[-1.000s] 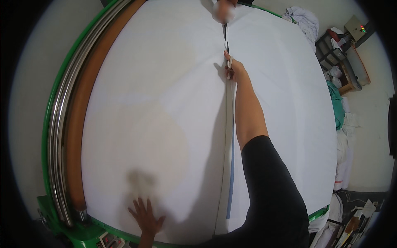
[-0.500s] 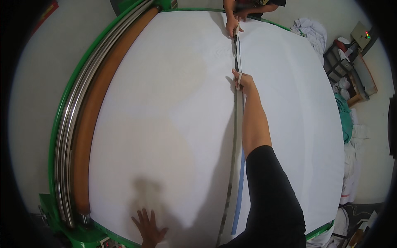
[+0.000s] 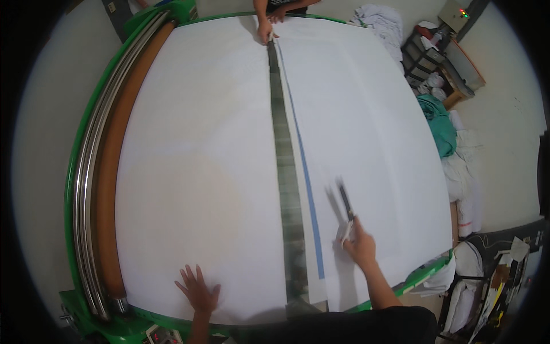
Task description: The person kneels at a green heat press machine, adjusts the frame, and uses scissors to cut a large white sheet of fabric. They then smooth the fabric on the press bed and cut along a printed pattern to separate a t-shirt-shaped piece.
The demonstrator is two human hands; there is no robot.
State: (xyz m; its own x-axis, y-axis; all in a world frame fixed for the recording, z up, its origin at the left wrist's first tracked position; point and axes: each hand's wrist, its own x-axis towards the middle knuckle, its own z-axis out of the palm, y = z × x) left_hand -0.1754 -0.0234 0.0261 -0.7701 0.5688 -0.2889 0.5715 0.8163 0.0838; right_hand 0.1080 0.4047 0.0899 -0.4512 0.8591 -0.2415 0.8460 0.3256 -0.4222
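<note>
A wide white sheet (image 3: pixel 177 189) covers the table on the left of a long slit. To the right of the slit lies a second white stretch of sheet (image 3: pixel 366 120). My left hand (image 3: pixel 199 290) rests flat on the left sheet near the front edge, fingers spread. My right hand (image 3: pixel 361 246) is closed on the handles of a pair of scissors (image 3: pixel 345 202), held over the right sheet with the dark blades pointing away from me. At the far end, another person's hand (image 3: pixel 265 30) is at the slit's top, its grip too small to make out.
A grey-green surface (image 3: pixel 290 206) shows through the slit, a blue strip (image 3: pixel 305 178) along its right. An orange-brown roller (image 3: pixel 117 166) and metal bars (image 3: pixel 86 189) line the left side in a green frame (image 3: pixel 74 149). White cloth (image 3: pixel 381 26) and green cloth (image 3: pixel 438 126) are piled at right.
My right hand with the scissors has come back from far along the slit towards me and to the right. The slit has widened. My left hand stays flat on the sheet.
</note>
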